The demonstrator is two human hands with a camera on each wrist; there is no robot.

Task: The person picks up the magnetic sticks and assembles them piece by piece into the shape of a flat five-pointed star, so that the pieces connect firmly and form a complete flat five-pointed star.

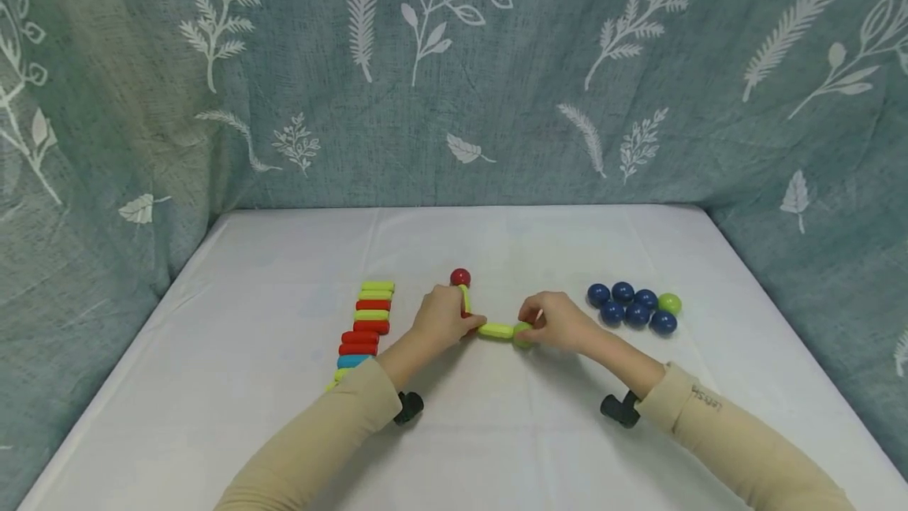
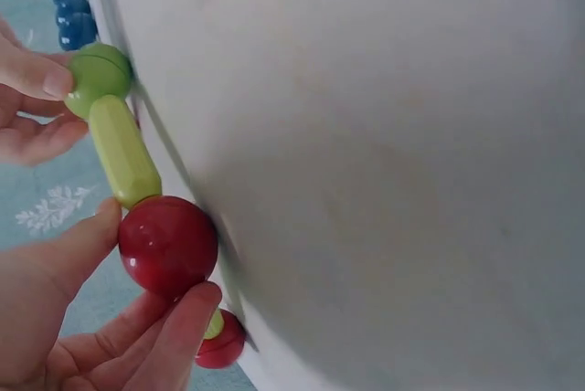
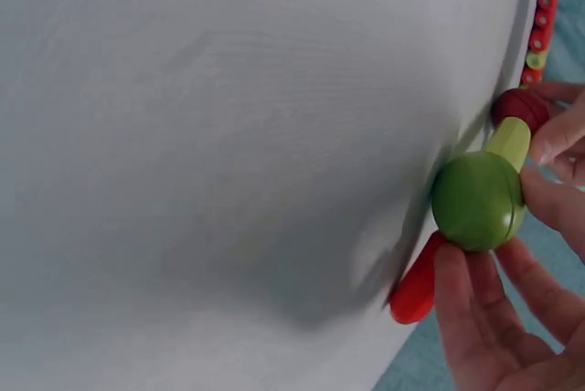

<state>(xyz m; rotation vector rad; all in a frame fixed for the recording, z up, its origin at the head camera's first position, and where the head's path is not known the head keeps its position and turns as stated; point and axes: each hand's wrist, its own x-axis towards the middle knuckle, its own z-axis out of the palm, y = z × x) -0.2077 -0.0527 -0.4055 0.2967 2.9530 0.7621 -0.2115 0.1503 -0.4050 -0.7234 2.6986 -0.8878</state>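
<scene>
In the head view, the work on your worktop (image 1: 511, 448) looks partway along: a bent run (image 1: 495, 331) of balls and rods reaches between your left hand (image 1: 441, 318) and right hand (image 1: 556, 322), its far red ball (image 1: 460, 276) at one o'clock from your left hand. At that hand's nine o'clock lie ten visible loose rods (image 1: 372, 326), five yellow-green, four red and one blue; your sleeve (image 1: 333, 432) may hide more. At three o'clock from your right hand lie six blue balls (image 1: 637, 315) and one loose green ball (image 1: 669, 304), seemingly left to use. In the left wrist view, your left thumb and fingers pinch the middle red ball (image 2: 169, 245); a yellow-green rod (image 2: 125, 153) leads toward eleven o'clock to the held green ball (image 2: 99, 79), and a second yellow-green rod (image 2: 215, 324) shows at five o'clock. In the right wrist view, your right hand is clamped on that green ball; a red rod (image 3: 419, 286) juts out at seven o'clock, though you cannot tell whether it is seated, so count three balls and three rods here.
</scene>
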